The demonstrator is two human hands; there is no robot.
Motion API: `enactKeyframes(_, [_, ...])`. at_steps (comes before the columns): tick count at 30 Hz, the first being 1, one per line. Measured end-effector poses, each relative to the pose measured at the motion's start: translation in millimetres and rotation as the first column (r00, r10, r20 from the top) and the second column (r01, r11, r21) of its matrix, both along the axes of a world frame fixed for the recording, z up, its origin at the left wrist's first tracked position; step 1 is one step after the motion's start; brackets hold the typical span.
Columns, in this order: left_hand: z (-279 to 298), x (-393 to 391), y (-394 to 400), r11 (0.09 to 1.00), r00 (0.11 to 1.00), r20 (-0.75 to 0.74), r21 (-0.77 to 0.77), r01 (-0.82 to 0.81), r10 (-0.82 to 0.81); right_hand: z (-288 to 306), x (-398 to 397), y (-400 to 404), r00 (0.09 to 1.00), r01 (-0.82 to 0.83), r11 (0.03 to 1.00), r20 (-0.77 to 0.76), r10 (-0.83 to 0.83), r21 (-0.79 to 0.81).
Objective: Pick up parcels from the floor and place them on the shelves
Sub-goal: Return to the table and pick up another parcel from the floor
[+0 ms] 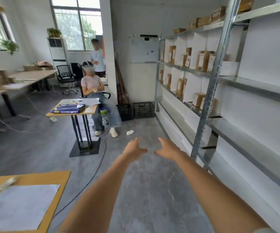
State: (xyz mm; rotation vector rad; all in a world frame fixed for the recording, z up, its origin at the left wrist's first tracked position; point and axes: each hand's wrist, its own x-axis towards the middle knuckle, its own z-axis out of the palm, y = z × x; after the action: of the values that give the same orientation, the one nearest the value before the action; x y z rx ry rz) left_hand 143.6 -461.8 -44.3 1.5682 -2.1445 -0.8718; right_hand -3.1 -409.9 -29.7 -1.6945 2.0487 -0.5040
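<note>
Both my arms reach forward over the grey floor. My left hand (134,148) and my right hand (167,148) are side by side, fingers apart, thumbs toward each other, holding nothing. A small white parcel (130,132) lies on the floor beyond them, near a seated person's feet. The metal shelves (203,115) run along the right wall. Several brown parcels (203,61) stand on the far shelf levels. The near shelf boards beside me are bare.
A small wooden table (87,110) with a blue bag stands ahead left, with a seated person (95,91) behind it and another person (97,58) standing further back. Two black crates (143,109) sit by the shelf end. A cable crosses the floor. A desk corner (55,179) is near left.
</note>
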Motion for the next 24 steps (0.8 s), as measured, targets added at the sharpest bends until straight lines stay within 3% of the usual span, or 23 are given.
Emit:
enactKeyframes(12, [-11.3, 20.7, -229.4, 0.958, 0.959, 0.043, 0.046, -0.282, 0.280, -9.7, 13.7, -290.0, 0.963, -0.264, 0.965, 0.064, 0.263, 0.000])
enactKeyframes(19, [-21.1, 75.3, -339.6, 0.877, 0.880, -0.006, 0.076, -0.474, 0.475, -19.8, 65.2, -427.1, 0.897, -0.440, 0.895, -0.011, 0.441, 0.070])
enactKeyframes(24, [-32.7, 125.3, -433.3, 0.813, 0.816, 0.007, 0.083, -0.576, 0.578, -40.3, 118.4, -524.4, 0.817, -0.545, 0.834, -0.165, 0.552, 0.091])
